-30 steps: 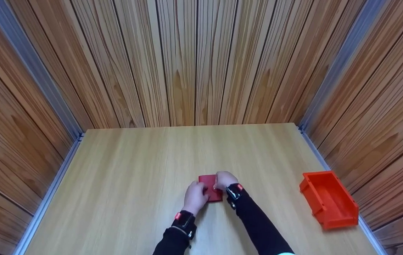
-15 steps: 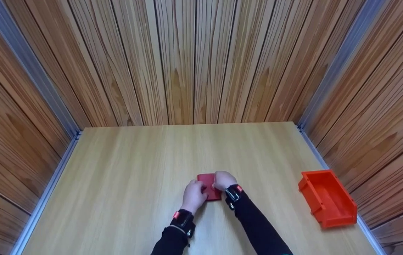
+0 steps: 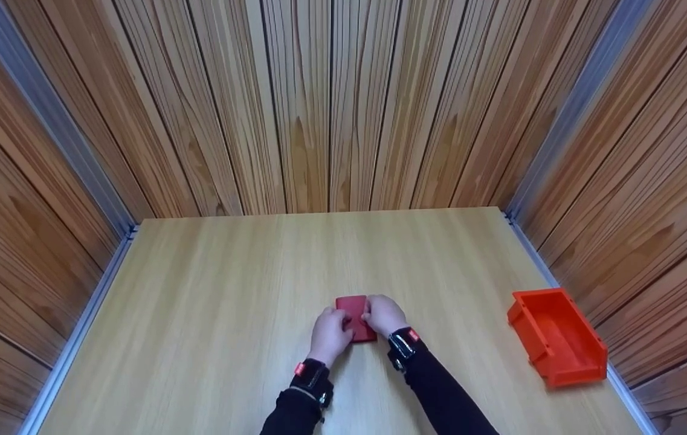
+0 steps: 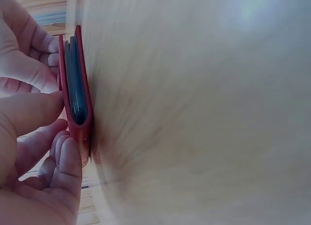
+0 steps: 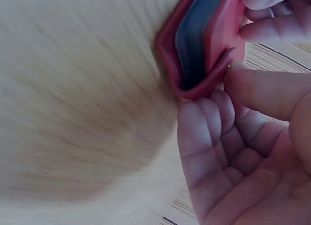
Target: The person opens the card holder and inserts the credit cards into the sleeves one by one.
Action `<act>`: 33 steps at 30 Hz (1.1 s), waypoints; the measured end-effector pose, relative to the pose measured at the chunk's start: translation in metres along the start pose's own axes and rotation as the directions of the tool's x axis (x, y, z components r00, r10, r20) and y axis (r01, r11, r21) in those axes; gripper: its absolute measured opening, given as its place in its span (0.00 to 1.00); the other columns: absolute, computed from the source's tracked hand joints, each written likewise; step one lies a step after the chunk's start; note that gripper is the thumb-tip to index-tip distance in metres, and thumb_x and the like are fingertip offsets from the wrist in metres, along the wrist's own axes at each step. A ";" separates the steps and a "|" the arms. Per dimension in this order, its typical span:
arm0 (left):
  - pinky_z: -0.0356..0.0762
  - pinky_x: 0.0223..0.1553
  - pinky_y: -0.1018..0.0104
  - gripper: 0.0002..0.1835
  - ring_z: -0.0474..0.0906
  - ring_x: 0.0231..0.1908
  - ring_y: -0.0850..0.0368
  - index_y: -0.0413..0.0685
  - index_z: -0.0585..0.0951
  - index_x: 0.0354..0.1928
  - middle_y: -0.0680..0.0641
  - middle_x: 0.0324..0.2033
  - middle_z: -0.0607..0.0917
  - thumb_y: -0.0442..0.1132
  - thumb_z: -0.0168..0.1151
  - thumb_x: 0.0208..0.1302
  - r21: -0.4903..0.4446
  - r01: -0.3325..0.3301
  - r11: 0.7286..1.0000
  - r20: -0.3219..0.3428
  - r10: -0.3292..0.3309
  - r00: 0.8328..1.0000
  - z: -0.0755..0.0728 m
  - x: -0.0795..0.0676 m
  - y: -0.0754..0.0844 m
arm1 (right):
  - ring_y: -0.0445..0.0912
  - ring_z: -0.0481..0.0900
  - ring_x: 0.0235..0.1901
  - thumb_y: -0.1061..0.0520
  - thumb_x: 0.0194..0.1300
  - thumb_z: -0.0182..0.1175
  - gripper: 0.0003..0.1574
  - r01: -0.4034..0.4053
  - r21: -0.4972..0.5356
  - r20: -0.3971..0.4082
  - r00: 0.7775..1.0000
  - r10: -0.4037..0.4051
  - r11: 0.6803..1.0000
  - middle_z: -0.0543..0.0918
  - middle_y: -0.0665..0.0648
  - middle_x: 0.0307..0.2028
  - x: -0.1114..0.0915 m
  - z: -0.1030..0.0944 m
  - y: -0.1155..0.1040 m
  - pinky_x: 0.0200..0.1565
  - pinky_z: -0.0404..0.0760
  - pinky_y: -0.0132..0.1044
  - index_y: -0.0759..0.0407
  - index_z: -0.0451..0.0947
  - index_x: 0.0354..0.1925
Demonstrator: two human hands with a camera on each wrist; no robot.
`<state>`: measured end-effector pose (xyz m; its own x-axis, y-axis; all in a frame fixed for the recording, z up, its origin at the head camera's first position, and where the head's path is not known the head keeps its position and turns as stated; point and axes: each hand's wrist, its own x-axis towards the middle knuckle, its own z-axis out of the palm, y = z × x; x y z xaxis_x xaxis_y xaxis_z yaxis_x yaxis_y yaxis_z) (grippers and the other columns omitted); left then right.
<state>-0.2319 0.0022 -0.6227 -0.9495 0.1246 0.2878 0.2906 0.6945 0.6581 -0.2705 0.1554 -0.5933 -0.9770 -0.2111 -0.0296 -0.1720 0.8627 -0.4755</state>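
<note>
A small red card holder [image 3: 353, 314] lies closed on the table in the head view, between both hands. Dark clear-looking sleeves show inside its cover [image 4: 73, 79] in the left wrist view. My left hand [image 3: 329, 334] grips its left side, thumb on the top cover and fingers curled at the folded edge. From the right, my right hand [image 3: 385, 315] pinches a narrow red strap [image 5: 224, 69] at the holder's edge, the thumb pressing it and the fingers curled below. The strap curves away from the cover in the right wrist view. Whether it is fastened, I cannot tell.
An orange open bin [image 3: 561, 338] stands at the table's right side, by the metal rail. Wood-panelled walls [image 3: 307, 109] enclose the table [image 3: 228, 272] at the back and both sides. Each wrist carries a black strapped device.
The right wrist has dropped slightly and turned a little, its fingers staying at the card holder's edge. The left hand keeps its hold, and the holder stays nearly in place.
</note>
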 end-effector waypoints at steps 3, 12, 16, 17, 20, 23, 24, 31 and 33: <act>0.75 0.38 0.56 0.10 0.76 0.32 0.50 0.38 0.82 0.32 0.47 0.29 0.77 0.29 0.74 0.48 -0.011 0.021 1.000 0.024 -0.021 0.999 -0.002 0.000 -0.001 | 0.45 0.70 0.25 0.62 0.58 0.69 0.16 0.015 -0.011 -0.026 1.000 -0.015 1.000 0.71 0.49 0.21 -0.001 0.001 0.002 0.31 0.72 0.40 0.56 0.71 0.23; 0.75 0.40 0.55 0.07 0.77 0.35 0.50 0.38 0.83 0.32 0.45 0.30 0.80 0.30 0.72 0.52 -0.018 0.069 0.997 0.060 -0.067 0.996 -0.008 0.001 -0.002 | 0.44 0.71 0.26 0.63 0.57 0.70 0.15 0.046 -0.038 -0.069 0.996 -0.048 0.998 0.72 0.50 0.23 -0.002 0.002 0.008 0.33 0.73 0.40 0.56 0.71 0.23; 0.75 0.39 0.56 0.07 0.77 0.34 0.49 0.37 0.83 0.32 0.45 0.30 0.80 0.29 0.73 0.50 -0.001 0.050 0.999 0.051 -0.049 0.997 -0.008 0.001 -0.002 | 0.45 0.72 0.26 0.62 0.56 0.70 0.14 0.052 -0.033 -0.072 0.996 -0.055 0.998 0.73 0.49 0.23 -0.001 0.002 0.007 0.34 0.74 0.41 0.57 0.73 0.23; 0.75 0.39 0.56 0.08 0.77 0.34 0.49 0.37 0.83 0.32 0.45 0.30 0.79 0.29 0.73 0.49 0.002 0.046 0.999 0.048 -0.046 0.998 -0.008 0.001 -0.002 | 0.45 0.73 0.26 0.62 0.56 0.70 0.14 0.055 -0.033 -0.072 0.996 -0.058 0.998 0.74 0.49 0.23 -0.001 0.001 0.006 0.33 0.75 0.41 0.57 0.73 0.23; 0.75 0.38 0.56 0.08 0.76 0.33 0.50 0.37 0.83 0.31 0.45 0.29 0.78 0.29 0.73 0.48 0.010 0.048 0.999 0.047 -0.049 0.998 -0.008 0.001 -0.001 | 0.45 0.72 0.25 0.61 0.56 0.71 0.14 0.054 -0.022 -0.058 0.997 -0.056 0.998 0.74 0.49 0.22 -0.001 -0.001 0.005 0.33 0.74 0.41 0.57 0.74 0.23; 0.75 0.37 0.56 0.08 0.75 0.32 0.50 0.38 0.82 0.29 0.47 0.29 0.77 0.28 0.73 0.48 0.012 0.047 0.999 0.048 -0.048 0.998 -0.008 0.001 -0.001 | 0.44 0.71 0.24 0.58 0.52 0.74 0.16 0.062 -0.018 -0.033 0.997 -0.063 0.998 0.73 0.49 0.21 -0.001 -0.003 0.004 0.31 0.73 0.41 0.57 0.74 0.23; 0.75 0.36 0.56 0.08 0.75 0.31 0.50 0.38 0.81 0.29 0.47 0.28 0.76 0.28 0.73 0.47 0.015 0.049 0.999 0.049 -0.049 0.998 -0.009 0.001 -0.001 | 0.44 0.70 0.24 0.57 0.51 0.75 0.17 0.063 -0.018 -0.023 0.998 -0.064 0.998 0.73 0.49 0.21 -0.001 -0.003 0.004 0.31 0.73 0.41 0.57 0.74 0.23; 0.74 0.36 0.56 0.08 0.75 0.31 0.50 0.39 0.81 0.28 0.47 0.28 0.75 0.28 0.73 0.48 0.029 0.052 0.998 0.057 -0.054 0.997 -0.009 0.001 0.000 | 0.43 0.70 0.23 0.61 0.53 0.72 0.15 0.089 -0.040 -0.012 0.996 -0.090 0.995 0.73 0.49 0.20 -0.002 -0.005 0.002 0.29 0.72 0.40 0.58 0.74 0.22; 0.75 0.36 0.56 0.08 0.75 0.31 0.50 0.38 0.81 0.29 0.47 0.28 0.76 0.28 0.73 0.48 0.034 0.052 0.998 0.058 -0.054 0.997 -0.009 0.001 -0.001 | 0.44 0.71 0.23 0.63 0.55 0.70 0.13 0.095 -0.030 -0.023 0.995 -0.096 0.995 0.74 0.49 0.20 -0.003 -0.007 0.000 0.29 0.73 0.40 0.59 0.75 0.22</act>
<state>-0.2323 -0.0044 -0.6168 -0.9691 0.1273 0.2111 0.2364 0.7236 0.6485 -0.2688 0.1594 -0.5877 -0.9586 -0.2825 0.0364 -0.2682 0.8520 -0.4497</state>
